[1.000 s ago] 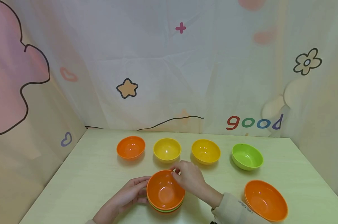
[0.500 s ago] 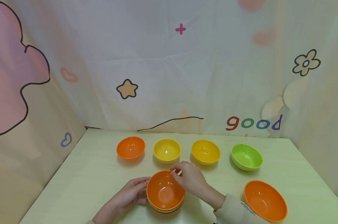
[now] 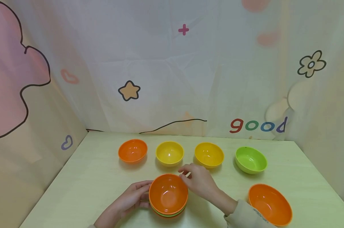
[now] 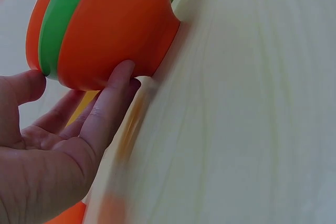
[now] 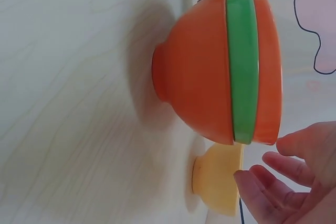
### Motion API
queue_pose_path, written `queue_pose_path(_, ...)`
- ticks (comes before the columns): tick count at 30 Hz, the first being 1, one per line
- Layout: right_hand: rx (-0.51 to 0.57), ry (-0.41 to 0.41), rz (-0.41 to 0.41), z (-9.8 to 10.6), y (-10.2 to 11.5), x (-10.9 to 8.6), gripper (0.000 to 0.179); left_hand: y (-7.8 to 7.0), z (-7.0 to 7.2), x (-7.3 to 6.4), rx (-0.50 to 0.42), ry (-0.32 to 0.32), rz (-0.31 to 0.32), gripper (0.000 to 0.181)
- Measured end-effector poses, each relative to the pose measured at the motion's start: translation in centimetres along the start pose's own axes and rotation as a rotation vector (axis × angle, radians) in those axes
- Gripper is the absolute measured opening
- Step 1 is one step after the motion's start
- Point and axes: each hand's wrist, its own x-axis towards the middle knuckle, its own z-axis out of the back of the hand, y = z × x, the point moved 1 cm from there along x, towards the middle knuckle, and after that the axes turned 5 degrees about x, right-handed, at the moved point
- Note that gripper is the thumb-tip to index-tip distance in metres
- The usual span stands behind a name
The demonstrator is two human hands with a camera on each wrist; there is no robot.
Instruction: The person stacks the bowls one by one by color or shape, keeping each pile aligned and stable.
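Observation:
A stack of bowls stands on the table at the front middle, an orange bowl on top, a green one under it and another orange one at the bottom. My left hand rests against the stack's left side. In the left wrist view its thumb touches near the upper rims, and its rather straight fingers lie along the lowest bowl. At the far right of the rim is my right hand, fingers spread apart with nothing between them. Its thumb is at or very near the top orange rim in the right wrist view.
Behind the stack, a row holds an orange bowl, two yellow bowls and a green bowl. More nested orange bowls stand at the right. A printed curtain closes the back of the table.
My right hand has loosened from the stack's rim and shifted slightly to the right. The left hand and the stacked bowls have stayed in place.

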Motion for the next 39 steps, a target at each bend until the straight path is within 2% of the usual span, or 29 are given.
queue_pose_path(10, -0.013, -0.075, 0.010, 1.2, -0.8, -0.8, 0.010, 0.1, 0.0, 0.0, 0.002, 0.001, -0.001, 0.057)
queue_pose_path(17, -0.017, -0.057, -0.019, 1.7, -1.8, -1.0, 0.010, 0.0, 0.0, 0.0, 0.004, 0.005, -0.005, 0.057)
queue_pose_path(23, -0.023, -0.036, -0.052, 3.0, -2.7, -1.5, 0.013, -0.1, -0.1, -0.1, 0.003, 0.013, -0.009, 0.057)
queue_pose_path(29, -0.018, -0.046, -0.032, 4.2, -4.0, -2.2, 0.013, -0.1, -0.1, 0.0, 0.001, 0.012, -0.009, 0.057)
queue_pose_path(39, -0.036, -0.056, -0.096, 6.3, -6.4, -3.7, 0.015, -0.1, 0.0, -0.1, -0.004, 0.010, -0.001, 0.057)
